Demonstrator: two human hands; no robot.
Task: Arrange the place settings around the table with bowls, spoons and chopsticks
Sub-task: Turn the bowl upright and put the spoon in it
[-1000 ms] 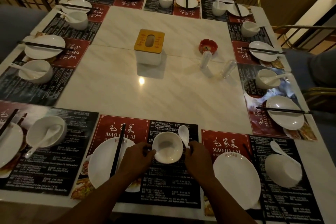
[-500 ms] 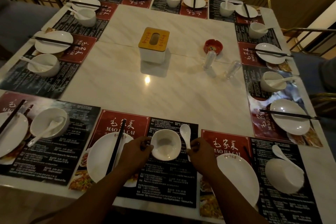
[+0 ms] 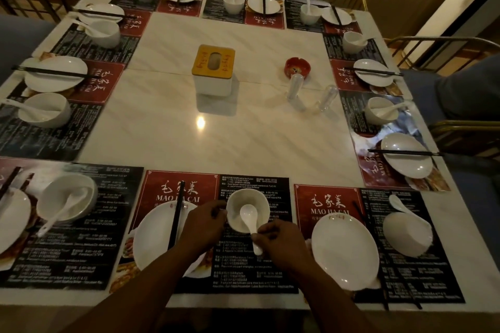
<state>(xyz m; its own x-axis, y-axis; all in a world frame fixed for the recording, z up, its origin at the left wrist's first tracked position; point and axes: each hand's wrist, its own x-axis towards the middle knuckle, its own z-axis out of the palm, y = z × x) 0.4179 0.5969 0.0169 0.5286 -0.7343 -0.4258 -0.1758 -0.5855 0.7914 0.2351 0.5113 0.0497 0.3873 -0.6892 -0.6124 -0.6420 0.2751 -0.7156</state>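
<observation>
Most settings look done; the left hand [image 3: 205,224] holds the small white ceramic bowl [image 3: 244,199] at the near middle place, and the right hand [image 3: 280,242] pinches the white ceramic spoon [image 3: 249,215] lying inside it (the next place to the right seems unfinished).

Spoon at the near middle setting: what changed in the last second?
The right hand lifted the spoon off the mat right of the bowl and moved it left, scoop now inside the bowl, handle still pinched. The left hand stays on the bowl's left side; plate and chopsticks unmoved.
</observation>
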